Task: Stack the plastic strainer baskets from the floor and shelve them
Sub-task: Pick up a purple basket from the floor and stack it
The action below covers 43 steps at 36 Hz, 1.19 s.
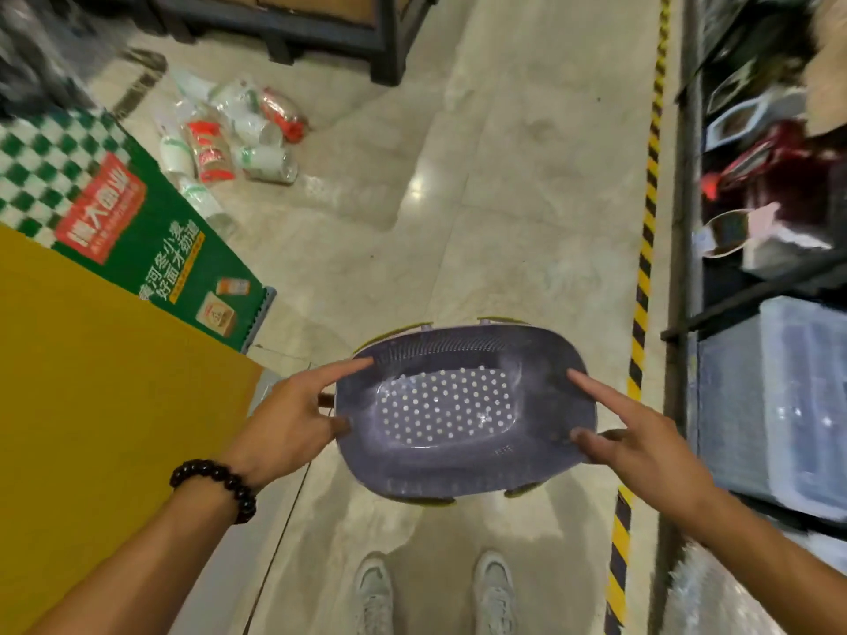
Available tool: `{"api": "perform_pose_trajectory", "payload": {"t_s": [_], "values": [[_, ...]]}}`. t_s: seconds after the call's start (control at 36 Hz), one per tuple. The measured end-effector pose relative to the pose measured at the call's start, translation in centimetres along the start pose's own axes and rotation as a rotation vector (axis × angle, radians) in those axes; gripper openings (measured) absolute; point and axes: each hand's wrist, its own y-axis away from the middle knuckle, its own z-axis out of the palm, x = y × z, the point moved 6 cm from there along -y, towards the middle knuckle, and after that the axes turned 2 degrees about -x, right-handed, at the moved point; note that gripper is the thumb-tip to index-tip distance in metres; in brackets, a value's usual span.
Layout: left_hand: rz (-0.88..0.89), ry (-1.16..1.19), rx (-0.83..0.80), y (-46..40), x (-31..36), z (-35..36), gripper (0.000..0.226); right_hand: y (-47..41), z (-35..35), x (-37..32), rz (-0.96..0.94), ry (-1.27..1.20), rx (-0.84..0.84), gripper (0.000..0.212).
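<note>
Purple plastic strainer basket (463, 414), oval, glossy, base perforated with round holes, sides slotted; yellow-green rim edging beneath suggests a second basket nested. Held off the floor between both hands. Left hand (293, 423) clamped on left rim: index extended along wall, thumb against the side. Right hand (641, 444) mirrors on right rim. Beaded bracelet (215, 485) on left wrist.

The strainer basket (463, 414) was dull purple, its base dotted with pale round holes, with yellow-green edging at its rim. The floor (481, 199) was mottled beige, crossed by a yellow-and-black striped line (644, 249). A display (137, 249) showed green-and-white checks, red label, mustard-yellow top. A dark bead bracelet (215, 485) circled one wrist.
</note>
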Motion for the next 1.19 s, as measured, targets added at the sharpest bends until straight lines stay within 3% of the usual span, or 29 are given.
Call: {"api": "perform_pose_trajectory", "payload": {"t_s": [0.28, 0.44, 0.64, 0.89, 1.06, 1.19], "values": [[0.187, -0.084, -0.219, 7.2, 20.9, -1.8, 0.078, 18.6, -13.7, -7.1, 0.045, -0.172, 0.201, 0.069], [0.344, -0.208, -0.439, 10.0, 30.7, 3.0, 0.080, 31.8, -16.8, -5.5, 0.177, -0.299, 0.418, 0.068], [0.519, -0.334, -0.661, 16.2, 39.6, 12.4, 0.076, 48.2, -15.6, -2.6, 0.324, -0.383, 0.677, 0.068], [0.784, -0.497, -0.980, 31.3, 45.0, 28.9, 0.077, 72.1, -6.6, -0.1, 0.604, -0.583, 1.053, 0.069], [0.889, -0.621, -1.211, 45.2, 42.0, 38.6, 0.074, 86.6, 6.5, 0.7, 0.810, -0.725, 1.238, 0.072], [0.953, -0.830, -1.382, 57.7, 36.5, 44.6, 0.073, 97.0, 19.3, 0.3, 0.838, -0.877, 1.454, 0.070]]}}
